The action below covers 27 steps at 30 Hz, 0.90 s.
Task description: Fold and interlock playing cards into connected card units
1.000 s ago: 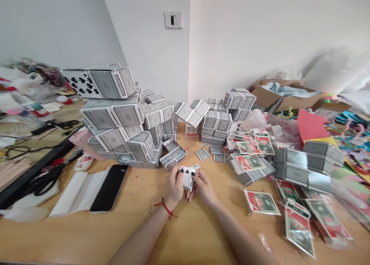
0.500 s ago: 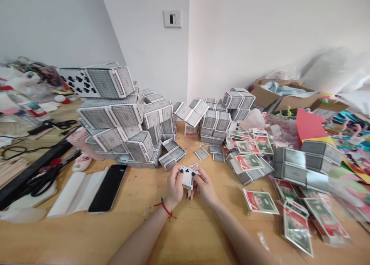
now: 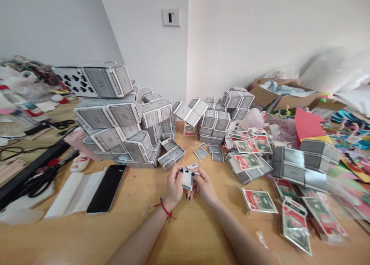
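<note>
Both my hands meet over the middle of the wooden table, holding folded playing cards (image 3: 187, 182) with black clubs on their faces. My left hand (image 3: 174, 187), a red string bracelet at its wrist, is closed on the left edge, thumb on top. Closed on the right side, my right hand (image 3: 204, 185) presses its thumb on the card face and curls its fingers beneath. Just beyond lie a joined piece of folded cards (image 3: 172, 155) and several loose cards (image 3: 201, 153), grey backs up.
A tall stack of card blocks (image 3: 124, 114) stands at left; lower card blocks (image 3: 215, 120) stand at centre right. A black phone (image 3: 106, 188), white paper (image 3: 73, 193) and scissors (image 3: 47, 180) lie left. Red-and-green card packs (image 3: 260, 201) and a cardboard box (image 3: 277, 97) are at right.
The upper card between my hands has shifted slightly, its ace corner showing a little more. My hands stay nearly in place; the view has moved slightly.
</note>
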{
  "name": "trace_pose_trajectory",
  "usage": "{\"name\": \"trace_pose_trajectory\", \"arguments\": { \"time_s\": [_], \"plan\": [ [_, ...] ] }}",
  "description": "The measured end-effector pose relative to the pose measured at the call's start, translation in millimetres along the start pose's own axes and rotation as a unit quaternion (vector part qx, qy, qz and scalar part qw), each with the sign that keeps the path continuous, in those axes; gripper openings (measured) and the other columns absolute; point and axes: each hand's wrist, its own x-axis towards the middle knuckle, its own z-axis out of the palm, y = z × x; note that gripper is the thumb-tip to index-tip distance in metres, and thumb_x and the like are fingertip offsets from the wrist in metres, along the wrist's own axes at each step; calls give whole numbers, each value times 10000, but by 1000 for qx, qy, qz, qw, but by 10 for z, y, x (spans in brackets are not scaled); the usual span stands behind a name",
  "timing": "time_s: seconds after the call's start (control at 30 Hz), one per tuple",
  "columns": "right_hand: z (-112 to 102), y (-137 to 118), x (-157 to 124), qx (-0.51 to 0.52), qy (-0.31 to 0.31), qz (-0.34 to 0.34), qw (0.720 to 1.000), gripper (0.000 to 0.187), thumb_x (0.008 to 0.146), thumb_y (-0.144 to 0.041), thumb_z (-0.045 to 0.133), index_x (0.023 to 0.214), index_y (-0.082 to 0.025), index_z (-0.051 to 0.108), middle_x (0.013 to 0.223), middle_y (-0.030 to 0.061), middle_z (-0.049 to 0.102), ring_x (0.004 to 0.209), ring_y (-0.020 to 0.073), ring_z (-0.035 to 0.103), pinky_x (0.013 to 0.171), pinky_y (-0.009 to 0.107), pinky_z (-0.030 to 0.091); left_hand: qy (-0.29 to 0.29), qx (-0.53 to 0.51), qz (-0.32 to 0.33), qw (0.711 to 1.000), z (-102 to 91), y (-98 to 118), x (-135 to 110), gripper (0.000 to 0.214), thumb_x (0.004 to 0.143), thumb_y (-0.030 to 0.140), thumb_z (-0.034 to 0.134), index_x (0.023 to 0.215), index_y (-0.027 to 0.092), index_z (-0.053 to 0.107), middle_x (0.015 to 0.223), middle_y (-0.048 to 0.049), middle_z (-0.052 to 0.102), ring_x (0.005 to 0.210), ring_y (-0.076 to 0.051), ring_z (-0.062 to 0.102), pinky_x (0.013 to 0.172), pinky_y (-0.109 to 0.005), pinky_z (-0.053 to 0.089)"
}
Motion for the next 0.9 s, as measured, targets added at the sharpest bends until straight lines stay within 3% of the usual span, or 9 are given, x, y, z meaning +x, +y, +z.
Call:
{"name": "trace_pose_trajectory", "arguments": {
  "time_s": [0.17, 0.3, 0.4, 0.53, 0.67, 0.8, 0.9],
  "plan": [
    [-16, -39, -29, 38, -52, 30, 997, 254, 737, -335, 435, 956, -220, 377, 638, -16, 595, 407, 147, 584, 304, 246, 465, 16, 30, 41, 999, -34, 24, 12, 107, 744, 214, 397, 732, 184, 499, 676, 6, 508, 631, -128, 473, 563, -219, 375],
    [-39, -107, -34, 43, -91, 107, 989, 354, 786, -463, 337, 1016, -197, 379, 710, 36, 617, 472, 185, 619, 304, 280, 478, -4, 30, 46, 998, -50, 40, 10, 105, 736, 202, 399, 701, 185, 496, 648, 12, 498, 617, -130, 467, 562, -223, 368],
    [-76, -134, -36, 28, -126, 141, 982, 367, 801, -467, 379, 993, -157, 418, 727, 75, 628, 530, 195, 637, 322, 241, 478, -33, 12, 46, 998, -53, 29, -6, 96, 738, 206, 407, 713, 182, 497, 635, 16, 496, 587, -122, 461, 532, -218, 363],
    [-136, -123, -40, 16, -178, 128, 976, 375, 778, -460, 474, 948, -126, 461, 739, 98, 634, 596, 195, 649, 373, 217, 490, -64, 13, 43, 997, -69, 19, -24, 107, 744, 219, 399, 695, 172, 482, 590, 22, 472, 525, -106, 427, 481, -208, 341],
    [-130, -89, -27, -15, -160, 108, 981, 398, 755, -473, 511, 920, -111, 491, 708, 93, 636, 541, 186, 643, 403, 247, 510, -103, 21, 55, 993, -100, 56, -19, 136, 751, 214, 374, 704, 163, 491, 573, 25, 470, 499, -99, 424, 468, -206, 341],
    [-76, -74, -19, -40, -109, 60, 991, 382, 750, -473, 513, 909, -125, 520, 704, 70, 632, 562, 184, 642, 440, 275, 526, -67, 44, 74, 994, -104, 127, 9, 186, 753, 260, 442, 872, 154, 538, 738, -18, 577, 649, -133, 535, 570, -234, 417],
    [-62, -61, -23, -60, -84, 25, 994, 347, 760, -461, 503, 899, -146, 539, 704, 44, 625, 581, 170, 635, 482, 293, 540, -50, 82, 68, 993, -74, 149, 16, 210, 721, 288, 529, 880, 156, 565, 821, -37, 616, 740, -147, 570, 647, -246, 442]
  ]
}}
